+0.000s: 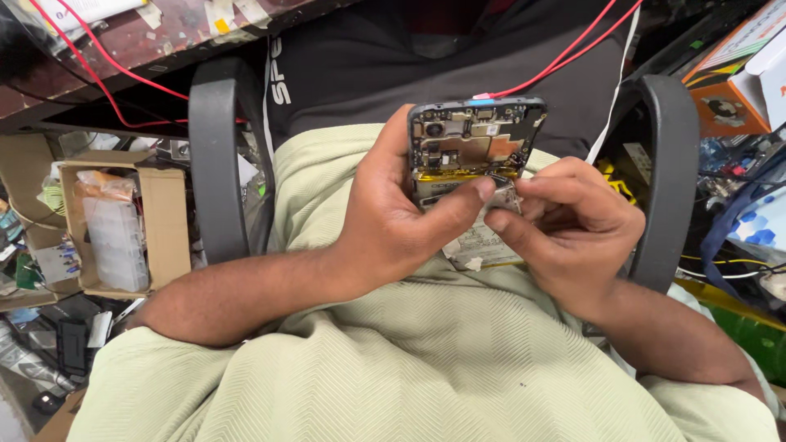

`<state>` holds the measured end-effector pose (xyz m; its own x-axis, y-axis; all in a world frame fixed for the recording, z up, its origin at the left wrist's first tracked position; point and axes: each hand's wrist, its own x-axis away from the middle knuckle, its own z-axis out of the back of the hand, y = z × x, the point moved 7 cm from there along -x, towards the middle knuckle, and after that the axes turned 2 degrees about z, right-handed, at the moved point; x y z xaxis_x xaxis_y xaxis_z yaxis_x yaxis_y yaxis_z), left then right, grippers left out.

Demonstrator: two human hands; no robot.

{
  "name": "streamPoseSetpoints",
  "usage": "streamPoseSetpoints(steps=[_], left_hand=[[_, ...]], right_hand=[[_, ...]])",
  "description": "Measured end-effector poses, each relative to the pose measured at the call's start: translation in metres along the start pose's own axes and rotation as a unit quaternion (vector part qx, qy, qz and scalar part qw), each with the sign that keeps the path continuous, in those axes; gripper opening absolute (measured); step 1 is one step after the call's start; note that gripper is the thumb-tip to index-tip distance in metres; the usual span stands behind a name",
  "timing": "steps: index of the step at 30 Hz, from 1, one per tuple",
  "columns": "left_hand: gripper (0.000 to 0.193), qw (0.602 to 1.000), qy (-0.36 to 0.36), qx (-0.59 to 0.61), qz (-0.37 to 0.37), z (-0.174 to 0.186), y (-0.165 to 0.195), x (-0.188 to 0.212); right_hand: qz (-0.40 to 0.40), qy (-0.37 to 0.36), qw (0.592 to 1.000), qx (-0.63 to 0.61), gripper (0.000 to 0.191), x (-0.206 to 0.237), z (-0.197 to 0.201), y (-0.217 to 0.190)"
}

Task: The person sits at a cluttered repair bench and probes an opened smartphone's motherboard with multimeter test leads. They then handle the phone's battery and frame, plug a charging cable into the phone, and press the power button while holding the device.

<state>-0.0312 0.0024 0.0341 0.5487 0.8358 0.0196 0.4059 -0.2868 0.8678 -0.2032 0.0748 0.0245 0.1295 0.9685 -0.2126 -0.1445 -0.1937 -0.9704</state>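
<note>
A person's left hand grips an opened phone held above the lap, thumb pressed across its exposed circuit board, while the right hand pinches a small part at the phone's middle. Red wires trail behind it.

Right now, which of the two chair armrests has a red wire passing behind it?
The armrest by the cardboard box; the other armrest has none.
</note>
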Motion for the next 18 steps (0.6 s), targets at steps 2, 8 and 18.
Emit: streamPoseSetpoints(steps=[2, 8, 18], left_hand=[[0.031, 1.000, 0.012, -0.015, 0.000, 0.001, 0.000, 0.000], [0.033, 0.999, 0.030, -0.028, 0.000, -0.001, 0.002, -0.001], [0.026, 0.995, 0.055, -0.079, 0.010, 0.001, 0.002, -0.002]], right_hand=[[-0.010, -0.014, 1.000, -0.016, 0.032, 0.000, 0.001, 0.000], [-0.025, -0.036, 0.999, 0.028, 0.029, -0.004, 0.007, -0.005], [-0.036, -0.028, 0.999, 0.011, 0.025, -0.007, 0.009, -0.010]])
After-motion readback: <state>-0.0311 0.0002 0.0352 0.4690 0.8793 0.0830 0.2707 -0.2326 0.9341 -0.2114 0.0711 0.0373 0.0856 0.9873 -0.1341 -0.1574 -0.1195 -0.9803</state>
